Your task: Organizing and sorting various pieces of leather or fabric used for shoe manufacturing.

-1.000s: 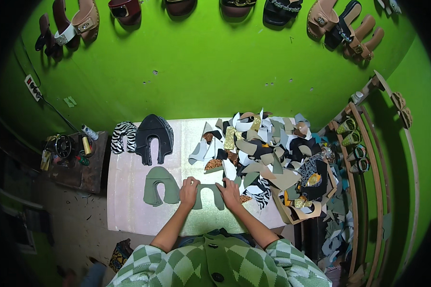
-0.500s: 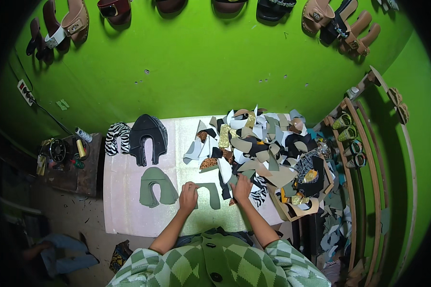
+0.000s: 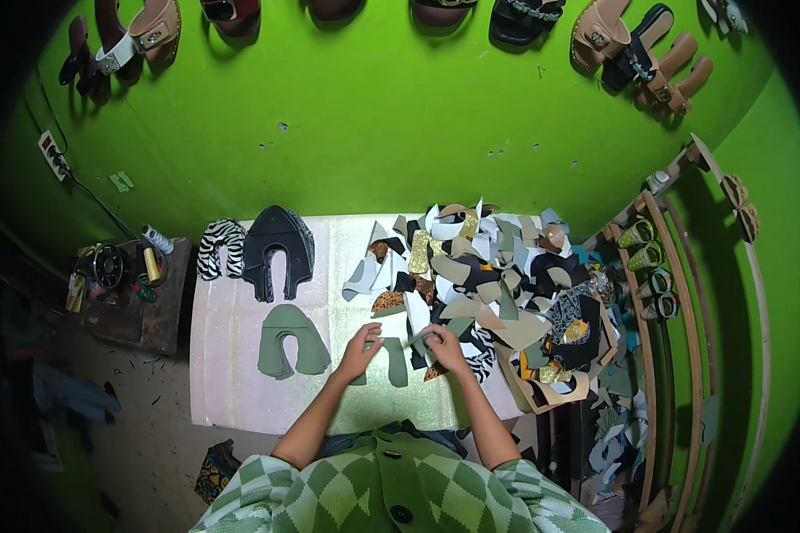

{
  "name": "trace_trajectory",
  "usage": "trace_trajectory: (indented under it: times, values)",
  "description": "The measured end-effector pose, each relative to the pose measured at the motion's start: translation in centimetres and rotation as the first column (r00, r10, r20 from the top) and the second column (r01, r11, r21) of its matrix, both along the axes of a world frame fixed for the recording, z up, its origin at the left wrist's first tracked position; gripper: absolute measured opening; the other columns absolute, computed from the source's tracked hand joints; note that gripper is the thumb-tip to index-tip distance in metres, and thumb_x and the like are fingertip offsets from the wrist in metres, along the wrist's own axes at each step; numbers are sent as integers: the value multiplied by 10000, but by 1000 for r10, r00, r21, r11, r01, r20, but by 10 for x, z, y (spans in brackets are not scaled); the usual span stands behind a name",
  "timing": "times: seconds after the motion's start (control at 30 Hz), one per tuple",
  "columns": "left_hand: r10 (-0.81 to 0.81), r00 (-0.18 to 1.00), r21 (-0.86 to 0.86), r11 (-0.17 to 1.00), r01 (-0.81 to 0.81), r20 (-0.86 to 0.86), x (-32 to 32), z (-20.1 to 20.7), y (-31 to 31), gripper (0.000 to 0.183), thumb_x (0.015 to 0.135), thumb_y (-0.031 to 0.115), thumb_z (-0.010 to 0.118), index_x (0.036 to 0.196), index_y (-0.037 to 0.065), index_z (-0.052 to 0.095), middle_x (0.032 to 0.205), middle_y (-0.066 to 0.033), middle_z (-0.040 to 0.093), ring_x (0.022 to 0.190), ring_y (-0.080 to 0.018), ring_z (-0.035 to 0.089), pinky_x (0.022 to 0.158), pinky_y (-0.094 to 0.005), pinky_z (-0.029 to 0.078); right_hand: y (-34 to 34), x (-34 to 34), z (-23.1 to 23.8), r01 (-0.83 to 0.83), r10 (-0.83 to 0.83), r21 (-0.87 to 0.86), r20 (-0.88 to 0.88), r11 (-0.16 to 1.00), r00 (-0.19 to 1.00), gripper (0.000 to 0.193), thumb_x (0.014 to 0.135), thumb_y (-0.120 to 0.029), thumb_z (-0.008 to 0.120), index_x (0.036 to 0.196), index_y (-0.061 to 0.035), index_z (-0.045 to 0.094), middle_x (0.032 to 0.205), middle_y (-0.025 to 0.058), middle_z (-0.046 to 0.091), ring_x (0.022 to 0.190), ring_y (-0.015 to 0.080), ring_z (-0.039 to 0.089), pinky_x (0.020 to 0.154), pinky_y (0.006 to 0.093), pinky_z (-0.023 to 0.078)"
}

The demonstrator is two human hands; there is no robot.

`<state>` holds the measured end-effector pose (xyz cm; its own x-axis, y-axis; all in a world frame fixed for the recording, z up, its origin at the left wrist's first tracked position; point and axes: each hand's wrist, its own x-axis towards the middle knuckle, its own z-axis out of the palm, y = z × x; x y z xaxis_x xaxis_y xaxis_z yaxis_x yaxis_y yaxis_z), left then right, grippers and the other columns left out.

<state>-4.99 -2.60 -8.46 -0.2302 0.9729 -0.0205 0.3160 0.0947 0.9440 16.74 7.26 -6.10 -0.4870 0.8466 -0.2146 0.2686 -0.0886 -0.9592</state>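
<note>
On the table before me lies a curved olive-green cut piece (image 3: 396, 366), partly covered by my left hand (image 3: 359, 352). That hand's fingers are apart and bent above the piece's left side. Just right of it, my right hand (image 3: 444, 348) pinches a thin grey-green strip (image 3: 417, 337), mostly hidden by the fingers. To the left sits a stack of green U-shaped pieces (image 3: 314, 353). Behind it are a black U-shaped stack (image 3: 278, 233) and zebra-patterned pieces (image 3: 220, 234).
A large heap of mixed scraps (image 3: 516, 298) covers the table's right side. A wooden rack (image 3: 680, 355) with sandals stands at the right. On the left, a small side table (image 3: 164, 333) carries thread spools. Sandals (image 3: 526, 25) hang on the green wall.
My left hand has lifted slightly and its fingers have spread from the green piece. My right hand has shifted a little left, with a thin strip now in its fingers.
</note>
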Motion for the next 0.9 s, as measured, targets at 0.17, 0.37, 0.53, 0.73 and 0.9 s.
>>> trace_trajectory:
  times: [0.17,0.37,0.53,0.73,0.9]
  values:
    - [-193,792,-121,940,318,579,-6,16,17,489,962,383,432,1339,89,330,1106,-80,578,968,-147,589,764,-256,441,0,-18,8,-202,191,111,107,973,976,162,776,-63,556,918,-42,629,650,12,557,553,66,448,508,231,373]
    - [-79,811,-229,939,255,580,-17,15,20,340,928,254,534,1209,83,447,974,-36,614,840,-102,626,630,-199,434,11,-48,-18,-324,219,380,293,866,931,258,790,-144,569,1002,0,594,749,152,624,667,197,620,604,341,486]
    - [40,922,-156,987,22,385,-30,-13,12,204,833,22,620,1007,0,514,860,-77,630,724,-121,660,575,-195,476,12,-69,-7,-270,279,-105,82,957,957,311,849,-26,562,1157,-64,543,833,89,590,724,124,642,503,261,528]
    - [129,925,-186,980,-66,357,-34,-30,10,181,827,11,616,980,-23,526,826,-96,633,692,-146,667,562,-211,496,13,-68,-38,-295,271,150,165,944,948,423,749,-72,723,1135,-55,551,812,42,590,630,96,573,581,230,484]
    - [190,940,-238,964,-123,282,-33,-40,7,152,825,23,622,947,-31,547,791,-98,636,683,-147,664,564,-207,501,11,-65,-39,-240,183,163,303,957,935,253,761,-72,714,969,6,592,668,38,602,585,94,574,553,228,478]
